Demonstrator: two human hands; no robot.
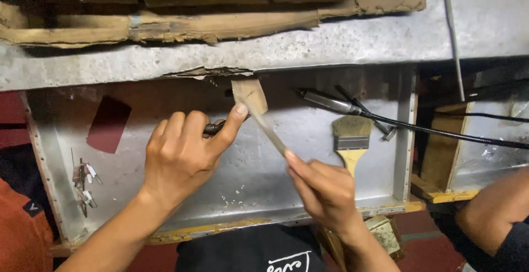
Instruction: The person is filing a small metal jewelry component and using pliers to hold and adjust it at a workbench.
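My left hand is closed around a small dark metal part, with the thumb pressed against the head of a worn, flat paintbrush. My right hand grips the thin handle of that brush, which runs diagonally up to the left. Both hands hover over a shallow grey metal tray.
A second brush with a yellow handle lies in the tray at the right. A dark tool with a black cable rests behind it. Small bits lie at the tray's left. Cardboard sits above. Another person's arm is at right.
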